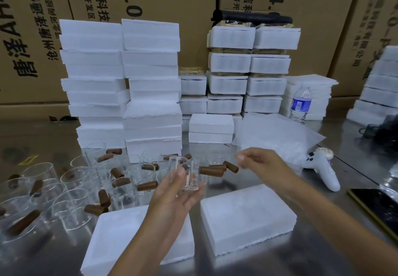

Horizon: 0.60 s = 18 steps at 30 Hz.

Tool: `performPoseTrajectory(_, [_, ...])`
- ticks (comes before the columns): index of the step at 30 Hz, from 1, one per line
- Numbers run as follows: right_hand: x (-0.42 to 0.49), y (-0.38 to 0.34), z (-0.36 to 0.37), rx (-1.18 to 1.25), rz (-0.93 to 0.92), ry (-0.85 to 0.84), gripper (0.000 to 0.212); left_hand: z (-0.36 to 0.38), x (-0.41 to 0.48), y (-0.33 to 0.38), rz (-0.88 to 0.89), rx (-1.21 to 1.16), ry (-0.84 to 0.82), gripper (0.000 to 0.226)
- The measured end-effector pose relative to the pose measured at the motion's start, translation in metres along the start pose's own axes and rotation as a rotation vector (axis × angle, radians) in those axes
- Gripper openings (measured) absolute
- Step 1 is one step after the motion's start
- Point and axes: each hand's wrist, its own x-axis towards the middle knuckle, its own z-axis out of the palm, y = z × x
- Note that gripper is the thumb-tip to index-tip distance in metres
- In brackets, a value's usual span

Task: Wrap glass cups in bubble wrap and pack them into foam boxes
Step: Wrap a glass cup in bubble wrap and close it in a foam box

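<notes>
My left hand (176,191) holds a clear glass cup (187,173) above the table, palm up with the fingers curled under it. My right hand (258,161) hovers to the right of the cup with loosely bent fingers and holds nothing. Sheets of bubble wrap (277,133) lie in a pile beyond my right hand. Two white foam box halves lie in front of me, one on the left (116,237) and one on the right (247,213). Several more glass cups (71,194) with brown wooden handles (212,171) stand on the left.
Tall stacks of white foam boxes (120,82) rise behind the cups, backed by cardboard cartons (150,0). A water bottle (300,104) stands at the back right. A white controller (323,170) and a dark phone (379,209) lie on the steel table (312,254) to the right.
</notes>
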Motion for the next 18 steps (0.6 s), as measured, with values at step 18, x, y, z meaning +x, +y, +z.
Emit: performPoseTrajectory(18, [0.074,0.091,-0.044,-1.135,0.122,0.431,0.022,-0.017,0.031,0.006,0.084,-0.06,-0.013,0.066])
